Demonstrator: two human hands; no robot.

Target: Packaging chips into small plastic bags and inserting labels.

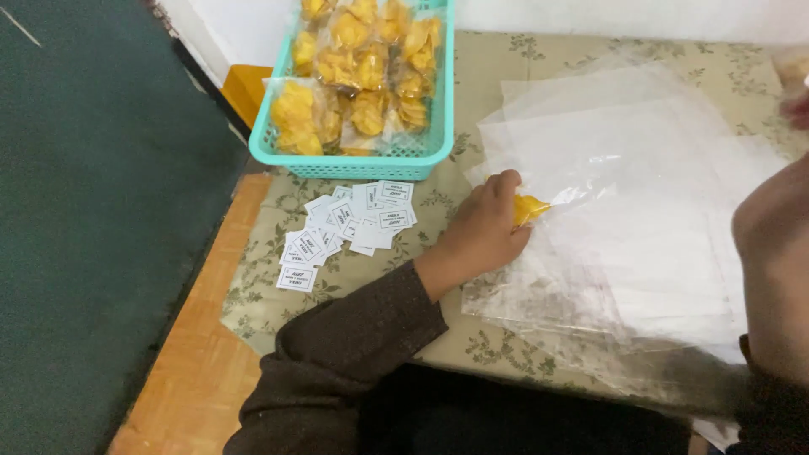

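My left hand (484,226) rests on the table with its fingers closed around a yellow chip (528,208) and the edge of a clear plastic bag (590,202). The hand lies on the left edge of a spread of clear plastic bags (640,168). My right forearm (775,261) fills the right edge of the view, close to the camera and blurred. The right hand (796,105) shows only partly at the far right edge; what it holds is unclear.
A teal plastic basket (354,160) full of bagged yellow chips stands at the back left. Several small white paper labels (345,227) lie scattered in front of it. A leaf-patterned cloth (506,67) covers the table. Dark green floor lies to the left.
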